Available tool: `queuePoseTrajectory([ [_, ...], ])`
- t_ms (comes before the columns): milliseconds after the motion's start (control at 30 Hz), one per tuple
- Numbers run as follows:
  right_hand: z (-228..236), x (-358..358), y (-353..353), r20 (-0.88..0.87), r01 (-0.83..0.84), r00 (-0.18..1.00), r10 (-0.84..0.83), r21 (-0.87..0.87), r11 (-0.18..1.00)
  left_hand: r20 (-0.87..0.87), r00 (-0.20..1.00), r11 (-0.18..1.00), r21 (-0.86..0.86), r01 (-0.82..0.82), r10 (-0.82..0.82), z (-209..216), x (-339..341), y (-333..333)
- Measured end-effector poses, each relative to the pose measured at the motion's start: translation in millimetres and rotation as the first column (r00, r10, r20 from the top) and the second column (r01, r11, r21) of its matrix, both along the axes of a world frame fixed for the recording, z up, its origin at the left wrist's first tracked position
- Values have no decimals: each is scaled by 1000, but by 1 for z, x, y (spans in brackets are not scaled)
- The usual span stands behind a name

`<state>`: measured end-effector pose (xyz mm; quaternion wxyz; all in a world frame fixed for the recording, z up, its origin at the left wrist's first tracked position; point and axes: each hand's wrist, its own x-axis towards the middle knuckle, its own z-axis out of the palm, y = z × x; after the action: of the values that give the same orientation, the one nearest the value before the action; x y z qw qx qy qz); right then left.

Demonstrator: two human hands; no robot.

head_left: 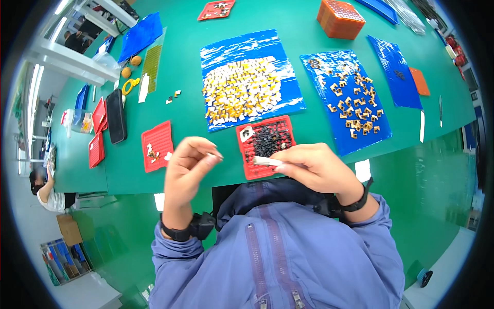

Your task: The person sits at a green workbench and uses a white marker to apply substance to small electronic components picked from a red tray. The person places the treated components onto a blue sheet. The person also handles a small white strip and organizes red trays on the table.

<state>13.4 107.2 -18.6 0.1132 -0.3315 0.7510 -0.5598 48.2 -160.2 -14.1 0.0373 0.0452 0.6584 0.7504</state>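
Note:
My right hand (pixel 314 167) is closed around metal tweezers (pixel 266 161), whose tips point left over a red tray (pixel 248 169) of small black parts (pixel 268 139). My left hand (pixel 188 162) is raised beside it with thumb and fingers pinched on a tiny pale piece (pixel 211 154). Both hands hover at the near edge of the green table (pixel 190 110), close together but not touching.
A blue sheet (pixel 234 45) with several white and yellow pieces lies behind the tray. Another blue sheet (pixel 381 131) to the right carries brown parts. A smaller red tray (pixel 159 139), a black case (pixel 116 116), an orange box (pixel 340 18) and more red trays sit around. Another person (pixel 43 188) works at far left.

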Motion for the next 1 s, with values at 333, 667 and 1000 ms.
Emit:
queuePoseTrajectory([
  [333,-4,-12,0,236,-43,971,47,-22,999,135,976,814,578,64,-172,-33,-8,44],
  [667,-13,-14,7,280,31,960,-9,-75,997,186,982,890,451,-73,-14,-26,-8,53],
  [1000,-15,-13,13,303,-9,952,37,-92,996,177,957,766,640,64,-228,-30,-9,60],
])
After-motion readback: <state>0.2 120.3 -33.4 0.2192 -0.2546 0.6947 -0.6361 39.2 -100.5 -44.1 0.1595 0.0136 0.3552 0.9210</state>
